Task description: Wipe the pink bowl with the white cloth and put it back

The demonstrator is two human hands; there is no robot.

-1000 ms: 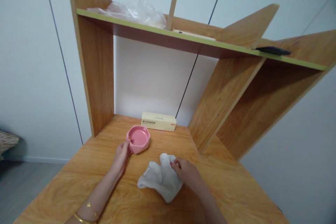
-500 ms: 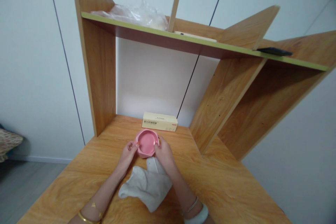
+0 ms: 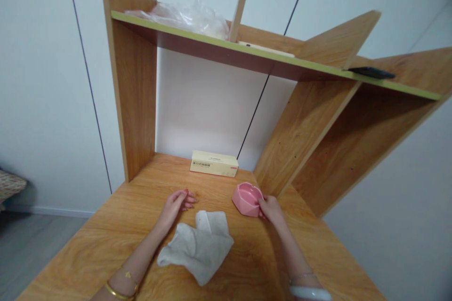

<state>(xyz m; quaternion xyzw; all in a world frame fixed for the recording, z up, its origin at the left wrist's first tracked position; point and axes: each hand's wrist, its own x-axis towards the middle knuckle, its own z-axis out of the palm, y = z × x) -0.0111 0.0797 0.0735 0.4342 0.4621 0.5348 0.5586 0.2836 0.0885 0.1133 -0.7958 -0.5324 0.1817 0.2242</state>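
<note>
A pink faceted bowl, perhaps an ashtray (image 3: 246, 201), is at the right of the desk, tilted slightly. My right hand (image 3: 271, 209) grips its right rim, thumb on the inner side and fingers outside. My left hand (image 3: 179, 201) holds nothing; its fingers are apart just above the wood, left of the bowl. Between my forearms lies a crumpled grey-white cloth (image 3: 199, 247), touched by neither hand. Whether the bowl's base rests on the desk I cannot tell.
A long cream box (image 3: 213, 164) with printed writing stands at the back of the wooden desk (image 3: 116, 225). Overhead runs a shelf (image 3: 197, 40) bearing a clear plastic bag (image 3: 192, 19) and a dark flat object (image 3: 372, 73). An upright panel (image 3: 303, 136) rises behind the bowl.
The pink bowl has moved right in my right hand, from in front of the box toward the upright panel. My left hand has let go of it. The cloth stays in place.
</note>
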